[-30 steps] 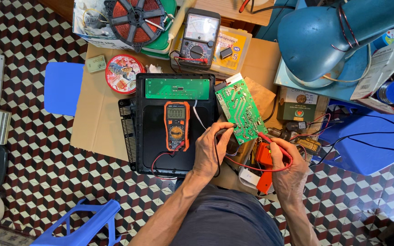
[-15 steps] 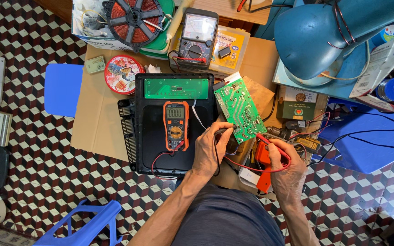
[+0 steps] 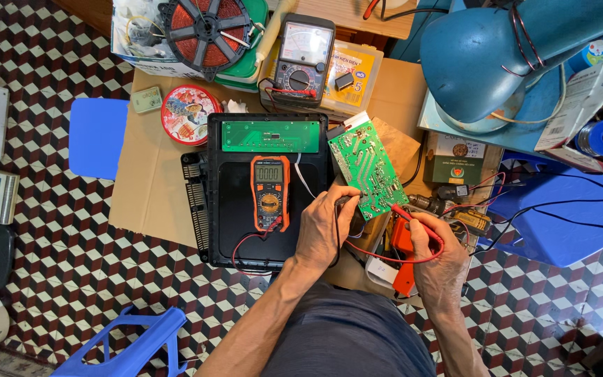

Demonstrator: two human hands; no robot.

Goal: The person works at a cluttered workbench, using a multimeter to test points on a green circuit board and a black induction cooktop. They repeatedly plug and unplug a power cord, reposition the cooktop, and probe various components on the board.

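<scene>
A green circuit board (image 3: 366,167) lies tilted at the right edge of a black appliance casing (image 3: 242,209). My left hand (image 3: 326,227) holds a black test probe against the board's lower edge. My right hand (image 3: 435,250) grips a red test probe (image 3: 405,211), its tip touching the board's lower right corner. A red lead loops between my hands. An orange and black digital multimeter (image 3: 271,193) rests on the casing, left of my left hand. A long green panel board (image 3: 271,136) sits along the casing's top.
Cardboard (image 3: 148,181) covers the work area on a checkered tile floor. Behind stand an analog meter (image 3: 303,59), a red copper coil (image 3: 206,26), a round red tin (image 3: 188,114) and a blue desk lamp (image 3: 486,52). Blue plastic stools (image 3: 560,216) flank the sides.
Both hands hold almost the same places on the board; the view has shifted only slightly.
</scene>
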